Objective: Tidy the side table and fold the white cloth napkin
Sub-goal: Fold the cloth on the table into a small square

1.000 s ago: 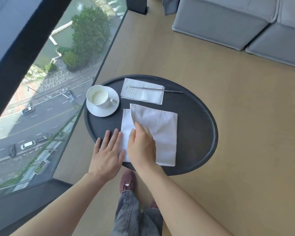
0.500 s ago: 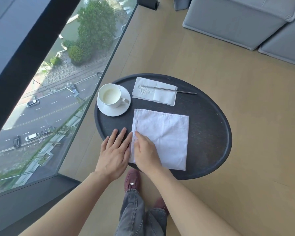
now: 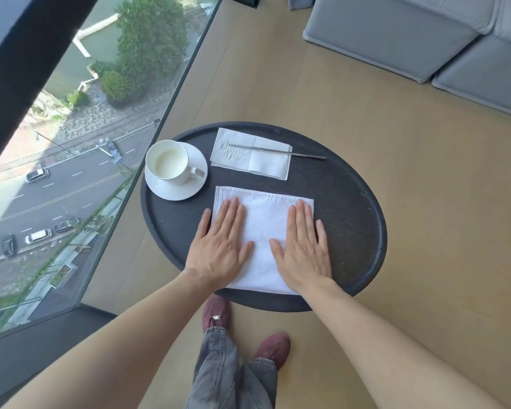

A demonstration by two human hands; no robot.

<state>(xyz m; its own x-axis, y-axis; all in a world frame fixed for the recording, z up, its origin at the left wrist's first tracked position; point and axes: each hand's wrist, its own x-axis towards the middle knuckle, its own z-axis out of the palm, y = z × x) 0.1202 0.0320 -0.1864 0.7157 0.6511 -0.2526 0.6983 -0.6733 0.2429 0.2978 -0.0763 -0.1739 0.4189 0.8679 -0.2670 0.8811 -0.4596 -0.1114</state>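
The white cloth napkin (image 3: 263, 211) lies folded flat as a rectangle on the near half of the round black side table (image 3: 351, 219). My left hand (image 3: 219, 243) rests palm down on the napkin's left side, fingers straight and together. My right hand (image 3: 303, 246) lies palm down on its right side the same way. Neither hand grips anything. A white cup (image 3: 167, 160) stands on a white saucer (image 3: 186, 187) at the table's left. A paper napkin (image 3: 266, 166) with a thin metal stick (image 3: 278, 151) across it lies at the back.
A floor-to-ceiling glass wall (image 3: 101, 143) runs close along the table's left side. A grey sofa (image 3: 425, 33) stands at the back right on the wooden floor (image 3: 425, 202). My shoes (image 3: 273, 348) and jeans are just below the table's near edge.
The napkin's raised corner has been laid down flat. My left hand slid from the bare table onto the napkin, and my right hand moved to its right side; both now press flat.
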